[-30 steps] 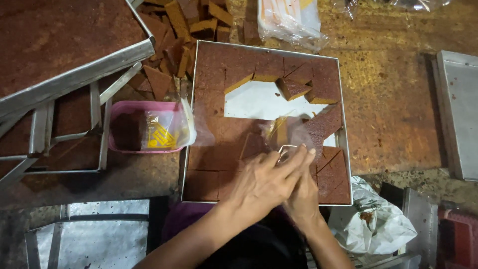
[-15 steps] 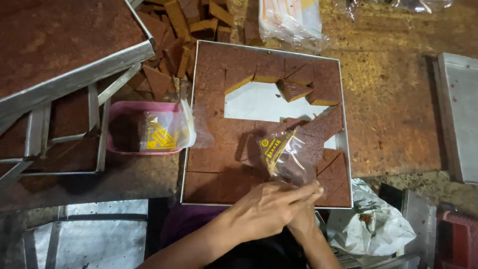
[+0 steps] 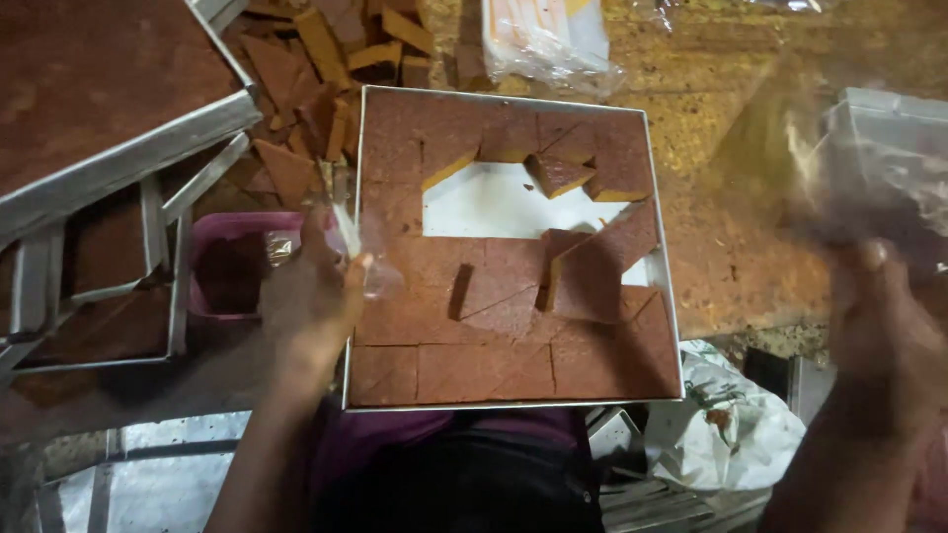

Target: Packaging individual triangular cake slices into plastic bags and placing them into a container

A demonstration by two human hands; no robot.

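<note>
Two hands are seen, left (image 3: pixel 308 296) and right (image 3: pixel 884 336); one square cake tray (image 3: pixel 361 247) and one pink tub (image 3: pixel 212 232) are counted.

Dim warm light; both hands motion-blurred, tray centre sharp.

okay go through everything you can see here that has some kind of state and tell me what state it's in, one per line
square tray: cake cut into pieces, bare white gap in the middle
loose triangular piece: lying in the gap
pink tub: open, beside the tray
left hand: pinching a clear plastic bag over the tray's left edge
right hand: raised, blurred, gripping a clear bag
stacked trays: upper one full, uncut
cake offcuts: heaped loose behind the tray
</note>
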